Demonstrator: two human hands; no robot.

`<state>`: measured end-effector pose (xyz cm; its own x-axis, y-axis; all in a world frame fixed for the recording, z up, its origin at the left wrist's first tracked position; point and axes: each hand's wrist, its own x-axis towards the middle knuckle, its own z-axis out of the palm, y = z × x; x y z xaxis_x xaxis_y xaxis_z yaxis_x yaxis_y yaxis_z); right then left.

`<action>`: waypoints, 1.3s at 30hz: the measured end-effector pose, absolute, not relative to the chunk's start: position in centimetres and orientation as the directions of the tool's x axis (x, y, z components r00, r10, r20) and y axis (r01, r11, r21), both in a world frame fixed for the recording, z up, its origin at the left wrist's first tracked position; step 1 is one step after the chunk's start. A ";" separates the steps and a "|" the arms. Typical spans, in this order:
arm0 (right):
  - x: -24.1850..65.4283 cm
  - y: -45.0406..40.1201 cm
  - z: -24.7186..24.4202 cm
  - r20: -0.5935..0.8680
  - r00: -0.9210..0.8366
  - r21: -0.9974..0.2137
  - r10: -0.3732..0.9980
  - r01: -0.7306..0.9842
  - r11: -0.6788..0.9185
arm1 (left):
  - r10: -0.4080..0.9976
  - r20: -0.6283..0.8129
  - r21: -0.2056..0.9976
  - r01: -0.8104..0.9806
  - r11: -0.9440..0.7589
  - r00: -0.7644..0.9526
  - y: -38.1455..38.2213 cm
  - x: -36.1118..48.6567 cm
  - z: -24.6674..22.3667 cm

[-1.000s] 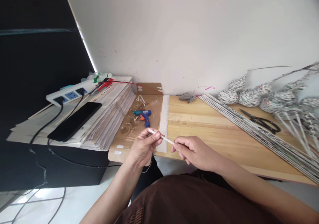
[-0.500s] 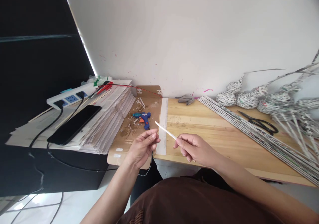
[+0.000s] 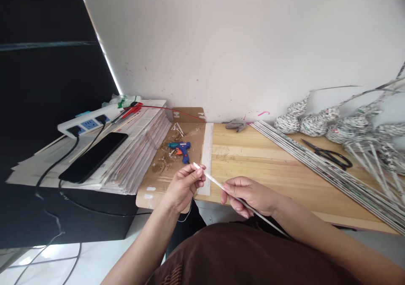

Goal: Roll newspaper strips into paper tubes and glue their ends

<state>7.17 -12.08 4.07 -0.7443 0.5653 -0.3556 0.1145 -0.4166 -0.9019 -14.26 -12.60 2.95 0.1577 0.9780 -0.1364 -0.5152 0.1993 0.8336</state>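
Observation:
A thin white rolled-paper tube [image 3: 213,180] runs between my two hands. My left hand [image 3: 183,188] pinches it just behind its pointed tip, between thumb and forefinger. Lower down, my right hand [image 3: 248,194] has its thumb and fingers closed round the same tube, whose tail passes under that hand towards my lap. Just beyond my left hand, a blue glue gun [image 3: 181,149] lies on a brown board [image 3: 152,173] strewn with scraps. A white strip [image 3: 207,150] lies along the board's right edge.
To the left, a newspaper stack [image 3: 148,145] bears a phone [image 3: 95,156] and a power strip [image 3: 87,122]. Long paper tubes [image 3: 303,162], black scissors [image 3: 329,154] and woven gourd-shaped pieces [image 3: 316,122] occupy the right side. A grey cloth [image 3: 236,125] lies by the wall.
The tube's tip has come down and back into my left fingers, which now pinch it. More of the tube shows beyond my right hand.

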 end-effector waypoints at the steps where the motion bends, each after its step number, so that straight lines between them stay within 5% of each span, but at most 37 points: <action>1: 7.2 -12.0 3.9 -0.350 -0.761 -0.888 0.546 0.083 -0.453 | 0.975 -0.133 0.832 -0.514 0.207 0.178 -12.7 -14.3 2.9; 5: 7.3 -12.1 3.2 -0.339 -0.811 -0.845 0.476 0.041 -0.532 | 0.968 -0.114 0.828 -0.518 0.217 0.223 -12.7 -14.4 2.9; 13: 7.9 -13.0 3.8 -0.337 -0.609 -0.940 0.718 0.262 -0.220 | 0.990 -0.126 0.828 -0.543 0.139 0.060 -11.8 -14.0 2.1; 23: 9.6 -12.4 4.0 -0.347 -0.645 -0.882 0.681 -0.023 -0.471 | 0.990 -0.086 0.910 -0.414 0.032 -0.112 -10.5 -14.6 1.5; 30: 9.4 -12.9 3.8 -0.342 -0.717 -0.860 0.607 -0.021 -0.509 | 0.992 -0.069 0.871 -0.478 0.113 0.109 -11.4 -12.9 2.9; 39: 10.3 -14.1 3.2 -0.335 -0.757 -0.839 0.561 -0.031 -0.543 | 0.983 -0.058 0.878 -0.460 0.133 0.174 -12.7 -13.0 3.0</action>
